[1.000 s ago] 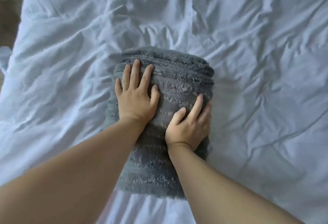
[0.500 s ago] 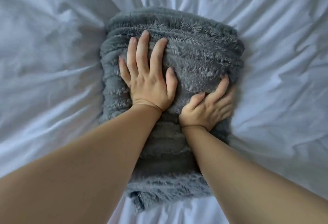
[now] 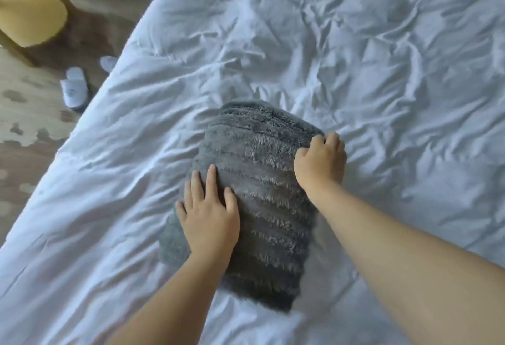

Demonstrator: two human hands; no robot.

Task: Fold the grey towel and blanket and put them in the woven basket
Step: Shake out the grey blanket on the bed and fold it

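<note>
Lying folded mid-bed on the wrinkled white bed sheet (image 3: 355,57) is the grey fluffy ribbed blanket (image 3: 259,180). Left hand (image 3: 209,224) rests flat on its near-left side, fingers (image 3: 211,183) straight and spread. Right hand (image 3: 321,161) grips the far-right corner, fingers curled round the edge. White slippers (image 3: 75,90) sit on the wooden floor (image 3: 27,104) beside the bed, near a yellow chair seat (image 3: 30,16).

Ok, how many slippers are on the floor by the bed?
2. The near slipper lies left of the bed; the far slipper sits beyond it against the bed's edge, partly hidden. Others may be out of sight.
</note>
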